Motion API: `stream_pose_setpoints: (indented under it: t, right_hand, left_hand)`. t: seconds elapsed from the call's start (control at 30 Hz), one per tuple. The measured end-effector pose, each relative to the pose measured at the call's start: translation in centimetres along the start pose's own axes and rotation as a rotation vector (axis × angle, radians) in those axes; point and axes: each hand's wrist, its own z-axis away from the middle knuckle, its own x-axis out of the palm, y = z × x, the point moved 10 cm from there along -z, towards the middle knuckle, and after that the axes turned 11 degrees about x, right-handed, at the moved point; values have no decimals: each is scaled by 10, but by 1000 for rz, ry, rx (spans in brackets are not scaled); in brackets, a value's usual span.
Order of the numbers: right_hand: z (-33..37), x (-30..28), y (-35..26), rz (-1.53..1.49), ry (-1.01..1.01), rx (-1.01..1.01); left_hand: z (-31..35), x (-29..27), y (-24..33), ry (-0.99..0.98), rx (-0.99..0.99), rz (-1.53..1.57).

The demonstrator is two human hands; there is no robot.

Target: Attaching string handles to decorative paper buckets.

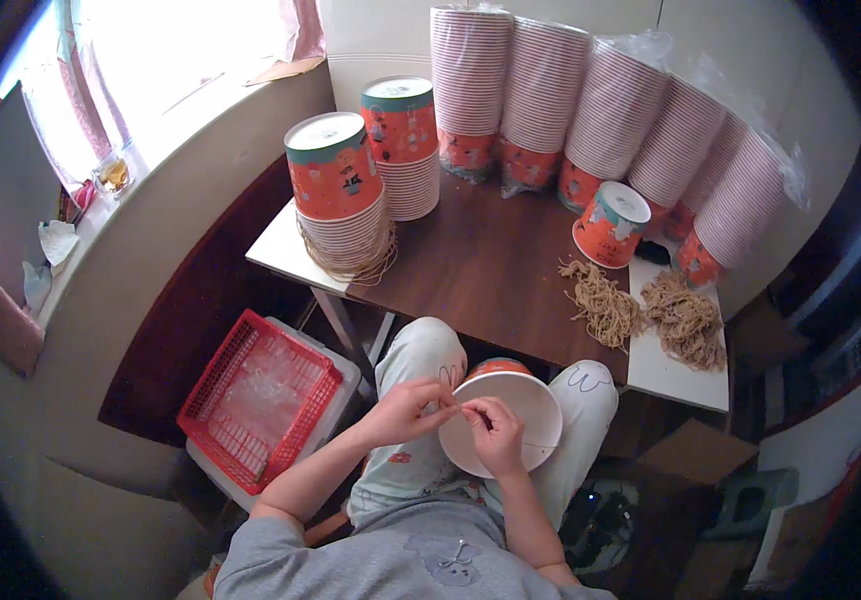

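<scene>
Between my knees a paper bucket [541, 422] is held with its white open mouth toward me and an orange outer wall at the far side. Over its rim my left hand [417, 412] is closed in a pinch. My right hand [497, 432] pinches too, over the bucket's mouth, its fingertips almost meeting those of the left. What lies between the fingers is too small to make out. A thin dark line runs across the inner wall at the bucket's right; whether it is a string I cannot tell.
On the brown table [491, 260] stand two stacks of upturned orange buckets [336, 180], one draped with twine loops [351, 262]. A single upturned bucket [611, 225] is near twine bundles [606, 305]. Tall bagged bucket stacks [546, 90] line the back. A red basket [261, 400] sits at lower left.
</scene>
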Motion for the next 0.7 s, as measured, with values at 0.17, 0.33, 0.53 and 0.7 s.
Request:
stream_pose_setpoints:
  t: [0.17,0.33,0.53,0.7]
  right_hand:
    - [2,4,9,-37,-11,39]
    - [1,2,6,-32,0,52]
    - [3,1,8,-36,-8,68]
    - [4,0,10,-45,4,65]
  left_hand:
    - [0,-2,-2,-2,4,-116]
    - [-1,-4,2,-17,-38,-42]
    - [0,1,-3,-10,0,36]
    - [-1,-1,-1,28,-22,-29]
